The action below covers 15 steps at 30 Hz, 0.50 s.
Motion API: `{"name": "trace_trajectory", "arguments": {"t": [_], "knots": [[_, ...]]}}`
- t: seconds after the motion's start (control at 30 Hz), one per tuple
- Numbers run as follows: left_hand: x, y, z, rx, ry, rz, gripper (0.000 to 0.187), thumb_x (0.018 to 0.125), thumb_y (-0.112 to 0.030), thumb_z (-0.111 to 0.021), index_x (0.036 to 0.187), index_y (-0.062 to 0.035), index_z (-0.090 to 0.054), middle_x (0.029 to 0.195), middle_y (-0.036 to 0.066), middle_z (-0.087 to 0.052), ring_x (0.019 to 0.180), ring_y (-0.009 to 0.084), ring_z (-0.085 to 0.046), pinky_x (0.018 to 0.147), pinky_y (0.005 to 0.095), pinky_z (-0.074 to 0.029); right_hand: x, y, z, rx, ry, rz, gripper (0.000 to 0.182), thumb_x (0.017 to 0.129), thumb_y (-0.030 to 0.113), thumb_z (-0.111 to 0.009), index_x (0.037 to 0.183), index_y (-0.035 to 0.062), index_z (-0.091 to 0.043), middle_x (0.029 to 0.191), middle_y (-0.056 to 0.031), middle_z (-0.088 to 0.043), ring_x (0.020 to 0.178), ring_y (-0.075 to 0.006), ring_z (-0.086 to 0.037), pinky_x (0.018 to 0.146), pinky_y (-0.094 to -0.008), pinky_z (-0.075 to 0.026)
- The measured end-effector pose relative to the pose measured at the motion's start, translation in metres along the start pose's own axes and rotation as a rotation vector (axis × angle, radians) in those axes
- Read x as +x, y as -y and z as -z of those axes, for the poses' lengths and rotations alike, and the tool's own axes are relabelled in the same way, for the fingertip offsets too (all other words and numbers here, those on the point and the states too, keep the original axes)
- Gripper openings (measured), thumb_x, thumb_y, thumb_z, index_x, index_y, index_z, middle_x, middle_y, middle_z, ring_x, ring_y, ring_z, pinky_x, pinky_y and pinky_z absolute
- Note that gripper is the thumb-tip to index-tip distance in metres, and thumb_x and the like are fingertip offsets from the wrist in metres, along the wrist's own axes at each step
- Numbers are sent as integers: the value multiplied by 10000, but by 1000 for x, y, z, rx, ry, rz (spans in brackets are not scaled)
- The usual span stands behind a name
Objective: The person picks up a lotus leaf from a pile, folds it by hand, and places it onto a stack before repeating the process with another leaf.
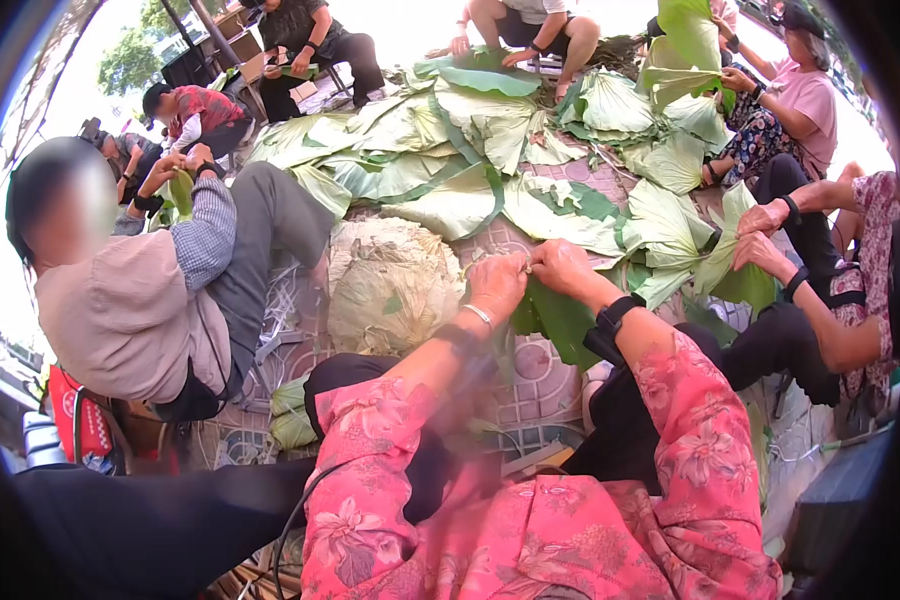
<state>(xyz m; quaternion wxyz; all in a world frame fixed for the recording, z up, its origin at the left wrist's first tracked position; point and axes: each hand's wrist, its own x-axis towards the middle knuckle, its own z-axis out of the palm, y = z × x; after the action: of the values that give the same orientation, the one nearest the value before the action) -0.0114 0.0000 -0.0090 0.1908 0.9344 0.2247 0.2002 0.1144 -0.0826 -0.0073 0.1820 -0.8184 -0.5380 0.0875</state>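
Note:
My left hand (497, 286), with a bracelet at the wrist, is closed, its fingertips pinching at the top of a green lotus leaf (568, 322). Close against it, my right hand (566, 272) is also closed on the upper edge of this leaf. The leaf hangs below both hands, and its lower part drops toward my knees. Exactly what lies between the fingertips is too small to make out. Left of my hands lies a dry, pale rounded bundle of leaves (390, 285) on the paving.
Lotus leaves (450, 205) are spread over the paved ground (540, 385) ahead. A seated person (135, 310) is close on my left, and another person's hands (765, 235) hold a leaf on my right. More people sit around the pile. A red bag (70, 415) stands at lower left.

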Motion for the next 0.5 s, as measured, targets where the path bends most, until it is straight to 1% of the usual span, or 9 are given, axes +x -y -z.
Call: {"name": "trace_trajectory", "arguments": {"t": [0.1,0.2,0.27,0.37,0.47,0.5], "knots": [[-1,1,-5,-2,-19,-49,62,739,-132,-572,769,-89,-605,736,146,-613,723,354,-593,644,458,-472,3,-7,-10,-4,7,12,152,726,186,-595,827,173,-708,790,-155,-647,766,-329,-631,678,-410,-507],[-1,0,-6,27,27,-37,68,738,-134,-575,776,-89,-609,743,146,-616,723,349,-595,644,457,-472,2,-6,-9,-17,-14,46,178,709,156,-599,849,165,-708,778,-150,-647,748,-329,-625,670,-407,-499],[-1,-1,-5,14,19,-32,73,737,-137,-578,782,-92,-613,746,145,-618,724,346,-597,643,455,-472,0,-4,-7,-8,-27,85,182,704,142,-605,853,164,-707,788,-151,-649,755,-331,-625,676,-403,-501],[-3,-2,-1,6,26,-24,79,733,-138,-584,790,-98,-620,745,141,-621,724,344,-598,633,453,-474,6,-15,-16,11,-43,98,174,677,128,-623,827,143,-709,757,-147,-650,716,-315,-631,659,-384,-502],[-5,-2,-1,-3,26,-4,69,729,-132,-586,780,-101,-620,724,140,-617,709,340,-598,655,445,-473,12,-25,-12,132,46,11,151,654,132,-636,787,109,-705,715,-144,-647,665,-285,-630,638,-363,-499],[-4,-4,1,-6,22,4,63,728,-129,-587,774,-101,-619,714,140,-615,701,339,-597,667,442,-472,10,-24,-9,193,41,-12,141,652,119,-613,764,101,-698,715,-153,-642,680,-299,-627,644,-373,-498]]}}
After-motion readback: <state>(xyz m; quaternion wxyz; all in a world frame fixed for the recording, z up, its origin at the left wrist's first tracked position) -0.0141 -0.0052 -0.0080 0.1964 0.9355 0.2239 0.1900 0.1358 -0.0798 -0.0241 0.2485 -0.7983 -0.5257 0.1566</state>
